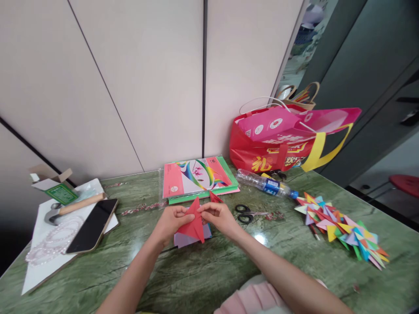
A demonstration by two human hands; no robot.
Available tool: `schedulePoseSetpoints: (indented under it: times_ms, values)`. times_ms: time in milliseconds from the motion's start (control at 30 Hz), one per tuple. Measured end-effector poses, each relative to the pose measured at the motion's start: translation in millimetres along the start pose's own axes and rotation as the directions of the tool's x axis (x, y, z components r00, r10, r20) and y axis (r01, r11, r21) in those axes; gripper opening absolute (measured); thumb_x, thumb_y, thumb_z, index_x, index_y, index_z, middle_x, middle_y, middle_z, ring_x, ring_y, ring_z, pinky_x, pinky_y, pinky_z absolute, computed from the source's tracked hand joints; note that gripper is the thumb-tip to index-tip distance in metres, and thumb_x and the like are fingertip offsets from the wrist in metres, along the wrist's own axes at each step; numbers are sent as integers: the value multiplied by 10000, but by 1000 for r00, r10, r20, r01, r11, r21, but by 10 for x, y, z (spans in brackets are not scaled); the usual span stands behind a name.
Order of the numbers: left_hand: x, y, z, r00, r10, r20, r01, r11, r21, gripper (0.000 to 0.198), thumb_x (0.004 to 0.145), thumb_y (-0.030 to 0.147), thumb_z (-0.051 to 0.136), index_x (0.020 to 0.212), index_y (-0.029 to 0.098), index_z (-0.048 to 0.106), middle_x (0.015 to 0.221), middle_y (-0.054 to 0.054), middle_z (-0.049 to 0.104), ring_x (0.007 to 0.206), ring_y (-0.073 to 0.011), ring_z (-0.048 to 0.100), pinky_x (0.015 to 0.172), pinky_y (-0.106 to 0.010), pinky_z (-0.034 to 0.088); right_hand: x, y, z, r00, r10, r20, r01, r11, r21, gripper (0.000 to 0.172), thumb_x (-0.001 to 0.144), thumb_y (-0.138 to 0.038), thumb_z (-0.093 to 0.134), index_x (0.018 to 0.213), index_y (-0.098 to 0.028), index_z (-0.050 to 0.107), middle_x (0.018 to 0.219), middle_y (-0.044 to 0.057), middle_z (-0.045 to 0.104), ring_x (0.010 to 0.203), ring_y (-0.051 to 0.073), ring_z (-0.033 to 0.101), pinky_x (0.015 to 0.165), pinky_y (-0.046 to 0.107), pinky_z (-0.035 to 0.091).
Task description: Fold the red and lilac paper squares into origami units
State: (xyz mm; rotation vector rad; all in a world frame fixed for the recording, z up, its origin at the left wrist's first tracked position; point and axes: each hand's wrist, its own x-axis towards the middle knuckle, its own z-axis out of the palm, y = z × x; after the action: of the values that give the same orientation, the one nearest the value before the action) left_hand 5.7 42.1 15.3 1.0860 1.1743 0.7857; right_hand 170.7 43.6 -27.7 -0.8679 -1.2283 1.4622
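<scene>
Between my two hands is a folded piece of red origami paper (193, 227), with pointed corners at top and bottom. My left hand (170, 223) is closed on its left side, thumb in front. My right hand (218, 217) pinches its upper right edge. Below and behind it lie loose sheets of lilac and blue paper (186, 239), partly covered. Another red folded piece (216, 198) shows just beyond my right fingers. Black-handled scissors (246, 214) rest on the table to the right of my right hand.
Packs of coloured paper (198, 178) lie by the wall. A red gift bag (271, 139), a plastic bottle (266, 183) and a colourful folded-paper chain (342, 229) are on the right. On the left are a phone (93, 226), a hammer (77, 205), bead strands (57, 242) and a small box (59, 192).
</scene>
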Motion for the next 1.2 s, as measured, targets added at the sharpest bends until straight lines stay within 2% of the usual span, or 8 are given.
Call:
schedulePoseSetpoints:
  times_ms: [167,367,600,767,967,1133,1200]
  values:
    - [-3,24,-13,1000,-7,-24,6,999,-44,288,484,321,778,629,126,624,574,-23,687,491,-130,602,495,-213,430,-7,15,-14,996,-32,84,40,994,-98,172,644,-254,656,791,-167,664,722,4,640,647,120,576,594,247,480]
    - [-1,10,-12,999,20,-46,-20,1000,16,295,493,323,769,639,118,614,567,-35,688,477,-131,604,474,-209,427,-11,6,-25,996,-39,79,54,981,-186,212,611,-279,696,783,-160,661,745,21,649,710,147,588,589,240,464]
    - [-30,28,65,999,55,-2,-54,996,76,190,565,261,698,651,124,598,490,-34,663,437,-141,604,459,-220,445,-11,4,-7,999,-38,13,39,992,-120,234,561,-300,740,718,-168,628,709,8,648,653,136,585,580,241,444]
    - [-38,38,107,997,69,24,-71,994,79,182,539,219,695,666,121,609,511,-38,671,468,-156,620,479,-235,471,-9,-1,3,999,-31,9,32,994,-105,252,566,-340,737,683,-174,587,621,-16,627,559,117,566,553,247,435]
    - [-43,39,100,995,81,66,-86,993,81,257,572,348,699,665,120,627,556,-51,680,504,-167,633,513,-257,499,-10,-35,2,1000,-26,14,27,999,-45,304,554,-356,745,629,-180,508,568,-22,614,544,131,586,535,253,439]
    - [-27,35,2,986,82,147,-100,988,116,454,713,554,503,670,124,640,525,-52,658,509,-179,633,555,-296,516,9,-23,-8,999,17,-39,-17,1000,-11,362,520,-361,762,624,-185,464,539,-34,597,487,113,559,502,240,422]
    - [-32,48,-26,978,80,193,-104,987,122,423,685,535,557,716,122,647,559,-49,665,552,-186,644,583,-302,520,14,-21,-8,997,43,-62,-42,999,7,394,488,-359,777,637,-188,455,535,-43,590,483,118,563,499,240,423]
